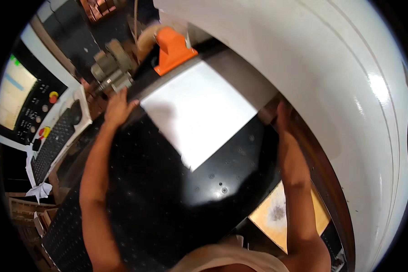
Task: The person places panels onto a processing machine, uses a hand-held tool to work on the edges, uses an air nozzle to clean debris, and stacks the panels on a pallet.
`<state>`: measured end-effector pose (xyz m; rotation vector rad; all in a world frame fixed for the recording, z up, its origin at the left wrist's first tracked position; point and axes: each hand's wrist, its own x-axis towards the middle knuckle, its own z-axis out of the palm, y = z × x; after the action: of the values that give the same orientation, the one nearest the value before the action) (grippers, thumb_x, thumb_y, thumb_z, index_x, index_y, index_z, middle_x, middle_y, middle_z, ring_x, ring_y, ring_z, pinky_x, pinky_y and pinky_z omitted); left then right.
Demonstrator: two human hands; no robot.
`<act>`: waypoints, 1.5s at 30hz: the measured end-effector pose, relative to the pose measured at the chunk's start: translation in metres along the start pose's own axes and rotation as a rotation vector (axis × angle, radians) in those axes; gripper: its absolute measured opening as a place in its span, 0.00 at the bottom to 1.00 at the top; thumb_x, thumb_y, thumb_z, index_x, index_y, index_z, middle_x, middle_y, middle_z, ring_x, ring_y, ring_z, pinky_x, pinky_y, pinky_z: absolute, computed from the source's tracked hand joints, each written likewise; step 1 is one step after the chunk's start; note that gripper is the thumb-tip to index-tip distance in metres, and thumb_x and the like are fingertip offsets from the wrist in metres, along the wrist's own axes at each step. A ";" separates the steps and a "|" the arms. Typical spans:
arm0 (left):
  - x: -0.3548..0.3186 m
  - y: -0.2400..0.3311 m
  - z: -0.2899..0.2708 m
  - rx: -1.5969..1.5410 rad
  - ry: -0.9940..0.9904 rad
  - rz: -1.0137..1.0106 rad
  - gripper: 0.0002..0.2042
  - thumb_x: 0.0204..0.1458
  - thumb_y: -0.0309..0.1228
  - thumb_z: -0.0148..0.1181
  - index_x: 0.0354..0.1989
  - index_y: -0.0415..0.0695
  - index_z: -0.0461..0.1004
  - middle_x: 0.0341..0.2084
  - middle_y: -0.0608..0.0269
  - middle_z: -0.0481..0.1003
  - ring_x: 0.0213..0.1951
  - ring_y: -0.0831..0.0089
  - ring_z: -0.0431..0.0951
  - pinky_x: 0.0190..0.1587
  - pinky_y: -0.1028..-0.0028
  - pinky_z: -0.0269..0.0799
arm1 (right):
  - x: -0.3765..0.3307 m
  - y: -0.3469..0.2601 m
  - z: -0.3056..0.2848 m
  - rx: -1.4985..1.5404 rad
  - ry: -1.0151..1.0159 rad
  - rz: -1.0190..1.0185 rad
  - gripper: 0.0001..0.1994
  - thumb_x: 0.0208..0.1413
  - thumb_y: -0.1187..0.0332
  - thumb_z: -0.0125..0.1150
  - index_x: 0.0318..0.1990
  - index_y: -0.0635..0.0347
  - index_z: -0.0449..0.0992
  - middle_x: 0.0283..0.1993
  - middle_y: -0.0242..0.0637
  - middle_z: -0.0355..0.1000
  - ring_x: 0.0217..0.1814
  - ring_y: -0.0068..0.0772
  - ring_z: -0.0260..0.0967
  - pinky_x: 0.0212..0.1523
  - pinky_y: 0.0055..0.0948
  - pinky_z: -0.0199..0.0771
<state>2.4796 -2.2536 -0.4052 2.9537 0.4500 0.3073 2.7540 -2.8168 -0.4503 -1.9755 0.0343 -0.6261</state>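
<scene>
Here, the left hand [118, 110] is wide beside the white sheet [201, 111]; for the right hand [283, 116], one cannot tell. Keeping the sheet flat seems wise.

White sheet [204, 113] between the hands [117, 111]

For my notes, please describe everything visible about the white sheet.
The white sheet looks thin, flat and four-sided, its material unclear, with a greyish shadow toward its left corner. It lies on the black tabletop, one corner pointing toward the person. The left hand is near its left corner; contact is unclear.
</scene>
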 end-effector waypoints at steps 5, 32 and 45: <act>-0.018 -0.027 -0.005 0.106 0.060 -0.024 0.39 0.60 0.53 0.58 0.70 0.33 0.58 0.61 0.37 0.68 0.62 0.44 0.68 0.65 0.56 0.62 | 0.007 0.014 0.029 0.217 -0.178 0.127 0.26 0.65 0.60 0.60 0.65 0.66 0.68 0.68 0.46 0.65 0.66 0.44 0.66 0.66 0.37 0.66; 0.009 -0.030 0.049 0.234 0.097 0.034 0.39 0.63 0.61 0.47 0.72 0.41 0.60 0.67 0.41 0.64 0.67 0.46 0.65 0.67 0.56 0.61 | 0.194 0.128 0.021 0.050 -0.556 -0.445 0.25 0.64 0.52 0.56 0.59 0.62 0.72 0.53 0.43 0.73 0.51 0.40 0.75 0.54 0.38 0.77; -0.200 0.079 0.033 -0.299 0.107 -0.086 0.44 0.63 0.57 0.45 0.75 0.33 0.43 0.75 0.40 0.47 0.76 0.49 0.46 0.75 0.49 0.40 | -0.318 -0.166 -0.007 0.320 -0.736 0.082 0.40 0.63 0.65 0.57 0.76 0.68 0.43 0.78 0.60 0.46 0.79 0.51 0.49 0.74 0.33 0.51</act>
<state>2.3225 -2.3932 -0.4599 2.6290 0.4952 0.4794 2.4362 -2.6512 -0.4392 -1.7707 -0.4081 0.1681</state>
